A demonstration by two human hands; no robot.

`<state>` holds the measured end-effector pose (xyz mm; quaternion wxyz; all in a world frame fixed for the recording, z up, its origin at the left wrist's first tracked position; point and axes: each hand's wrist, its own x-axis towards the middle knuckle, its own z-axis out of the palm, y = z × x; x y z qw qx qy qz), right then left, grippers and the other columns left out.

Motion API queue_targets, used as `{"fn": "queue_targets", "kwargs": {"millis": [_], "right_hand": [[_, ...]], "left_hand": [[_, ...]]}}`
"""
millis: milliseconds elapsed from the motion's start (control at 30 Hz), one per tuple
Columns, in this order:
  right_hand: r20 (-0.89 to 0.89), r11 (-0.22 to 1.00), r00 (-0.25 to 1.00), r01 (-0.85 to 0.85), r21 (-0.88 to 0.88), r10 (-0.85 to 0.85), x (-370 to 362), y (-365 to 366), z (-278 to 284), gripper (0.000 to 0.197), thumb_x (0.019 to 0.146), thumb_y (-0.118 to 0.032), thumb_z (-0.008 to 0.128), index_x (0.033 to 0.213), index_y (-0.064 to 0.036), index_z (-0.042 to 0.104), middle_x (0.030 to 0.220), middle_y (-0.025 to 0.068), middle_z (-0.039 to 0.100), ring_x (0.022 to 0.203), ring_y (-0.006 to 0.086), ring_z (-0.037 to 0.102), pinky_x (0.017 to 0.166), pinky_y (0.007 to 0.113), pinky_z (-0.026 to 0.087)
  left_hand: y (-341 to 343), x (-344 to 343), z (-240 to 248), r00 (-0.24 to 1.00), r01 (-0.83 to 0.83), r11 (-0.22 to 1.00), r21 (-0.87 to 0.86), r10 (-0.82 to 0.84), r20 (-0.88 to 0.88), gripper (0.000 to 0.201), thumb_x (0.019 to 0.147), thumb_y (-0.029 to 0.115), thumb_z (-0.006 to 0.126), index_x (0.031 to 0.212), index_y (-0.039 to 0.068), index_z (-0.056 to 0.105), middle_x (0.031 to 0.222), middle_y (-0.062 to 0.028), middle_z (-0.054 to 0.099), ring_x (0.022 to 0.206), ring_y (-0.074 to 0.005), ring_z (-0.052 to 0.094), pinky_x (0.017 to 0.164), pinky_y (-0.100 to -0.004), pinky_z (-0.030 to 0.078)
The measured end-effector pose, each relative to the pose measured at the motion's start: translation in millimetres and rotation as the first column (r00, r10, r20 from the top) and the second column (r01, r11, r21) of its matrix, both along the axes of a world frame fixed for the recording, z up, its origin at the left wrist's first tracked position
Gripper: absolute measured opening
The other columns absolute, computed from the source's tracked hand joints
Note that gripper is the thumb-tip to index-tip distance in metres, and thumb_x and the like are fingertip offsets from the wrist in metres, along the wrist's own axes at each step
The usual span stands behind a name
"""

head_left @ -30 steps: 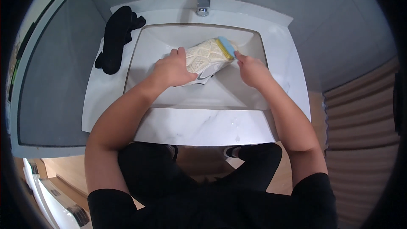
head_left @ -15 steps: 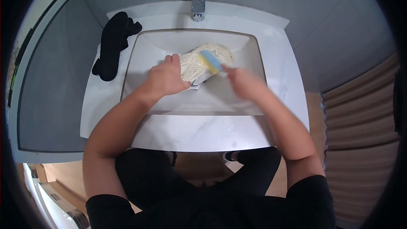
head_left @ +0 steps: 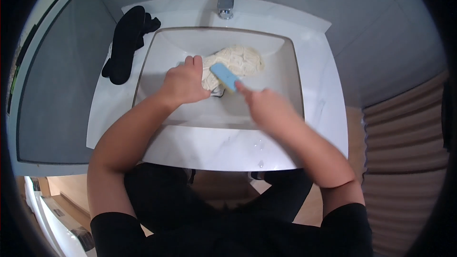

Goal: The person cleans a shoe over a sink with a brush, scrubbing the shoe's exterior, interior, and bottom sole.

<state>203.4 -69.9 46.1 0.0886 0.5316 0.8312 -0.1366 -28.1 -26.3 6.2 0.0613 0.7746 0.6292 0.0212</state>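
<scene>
A cream-white shoe (head_left: 240, 60) lies in the white sink (head_left: 190, 116) with its patterned sole facing up. My left hand (head_left: 185, 82) is closed around the shoe's left end and holds it against the basin. In my right hand (head_left: 266, 104) is a blue scrub brush (head_left: 223, 75) with pale yellow bristles, gripped by its handle. The brush lies across the middle of the sole, its bristles turned down and mostly hidden. Some motion blurs the right hand and forearm.
Behind the sink stands a chrome faucet (head_left: 226, 0). Black insoles or socks (head_left: 126, 43) are heaped on the counter's left side. Water drops (head_left: 259, 150) dot the front counter edge. A grey glass panel (head_left: 57, 81) is at left, a brown curtain (head_left: 404, 162) at right.
My right hand has drawn the brush left and slightly down along the sole. The left hand keeps its grip on the shoe. The whole view has shifted slightly.
</scene>
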Motion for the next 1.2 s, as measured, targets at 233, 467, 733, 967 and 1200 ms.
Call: {"fn": "queue_targets", "kwargs": {"millis": [233,467,733,967,1200], "right_hand": [[-0.058,0.999,0.997,-0.042,0.004,0.043,-9,-13,-3,0.058,0.09,-0.003,0.05,0.148,-0.0129,0.051,0.092,0.0196,0.074,0.084,0.0363,0.073,0.072,0.05,0.059],[-0.073,0.996,0.995,0.071,0.062,-0.066,-14,12,-13,0.058,0.095,-0.007,0.049,0.151,-0.0199,0.047,0.096,0.0249,0.072,0.086,0.042,0.071,0.075,0.051,0.058],[-0.044,0.995,0.995,0.086,0.043,-0.085,4,26,-20,0.055,0.095,-0.009,0.052,0.149,-0.0174,0.051,0.089,0.025,0.071,0.087,0.0411,0.071,0.082,0.052,0.056],[-0.182,0.941,0.933,0.329,0.081,-0.311,43,55,-34,0.056,0.094,-0.01,0.056,0.15,-0.0173,0.05,0.09,0.0286,0.07,0.082,0.0423,0.071,0.078,0.051,0.056],[-0.214,0.965,0.965,0.189,0.183,-0.148,39,55,-54,0.056,0.098,-0.013,0.053,0.153,-0.0176,0.046,0.096,0.0262,0.072,0.088,0.0435,0.071,0.08,0.052,0.055]], "left_hand": [[0,-2,4,0.999,0.013,1.0,0.001,-0.013,0.053,0.076,0.066,0.035,0.083,0.122,-0.002,0.048,0.114,-0.0206,0.06,0.101,-0.0371,0.067,0.085,-0.0448,0.057],[-1,-10,-6,0.996,0.057,0.995,0.086,-0.062,0.064,0.083,0.065,0.039,0.087,0.123,-0.006,0.049,0.111,-0.0249,0.063,0.095,-0.0409,0.069,0.082,-0.0447,0.057],[8,-12,0,0.983,0.056,0.998,-0.029,-0.05,0.174,0.089,0.062,0.049,0.089,0.119,-0.008,0.052,0.113,-0.0288,0.065,0.103,-0.0406,0.068,0.087,-0.043,0.055],[9,-5,10,0.981,0.044,0.994,-0.099,-0.024,0.194,0.093,0.062,0.052,0.089,0.122,-0.008,0.05,0.116,-0.0281,0.064,0.107,-0.0398,0.066,0.09,-0.0427,0.054],[8,-7,6,0.982,0.049,0.999,-0.01,-0.047,0.183,0.089,0.062,0.047,0.089,0.121,-0.008,0.051,0.112,-0.0282,0.066,0.1,-0.0407,0.069,0.085,-0.0437,0.056]]}}
